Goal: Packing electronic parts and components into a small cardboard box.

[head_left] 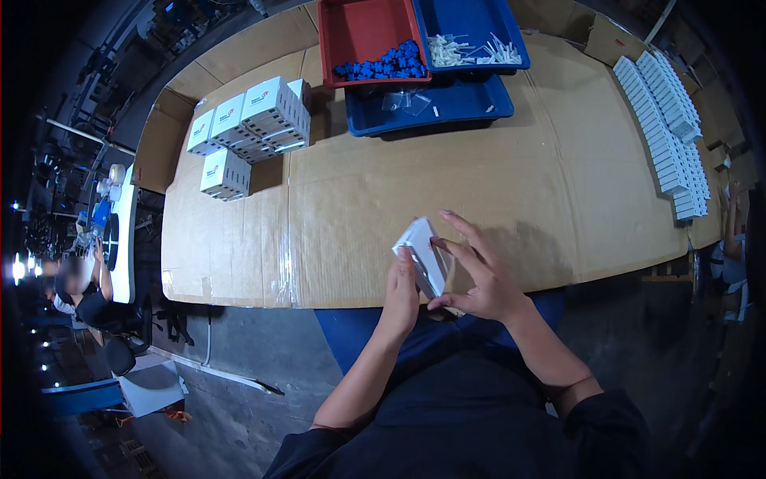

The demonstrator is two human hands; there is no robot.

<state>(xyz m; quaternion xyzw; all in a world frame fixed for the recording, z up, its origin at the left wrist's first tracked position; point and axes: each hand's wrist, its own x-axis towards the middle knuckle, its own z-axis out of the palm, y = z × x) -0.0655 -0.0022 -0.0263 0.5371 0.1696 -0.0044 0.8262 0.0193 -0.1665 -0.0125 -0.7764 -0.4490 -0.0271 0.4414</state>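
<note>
Close to the table's front edge I hold a small white cardboard box [428,263], tilted, above the cardboard surface. My left hand [402,297] grips its left side, thumb on the face toward me. On the other side, my right hand [488,286] has its thumb at the box's lower end and bent fingertips against its right face, with one finger lifted away. The fingers partly cover the box, and I cannot tell whether its end flap is closed.
White boxes [267,104] stand stacked at the left of the cardboard-covered table [359,215]. At the back are a red tray [363,28] of blue plastic pieces and a blue tray [471,20] of white pieces, over another blue tray [431,124]. Rows of white blocks [662,140] line the right.
</note>
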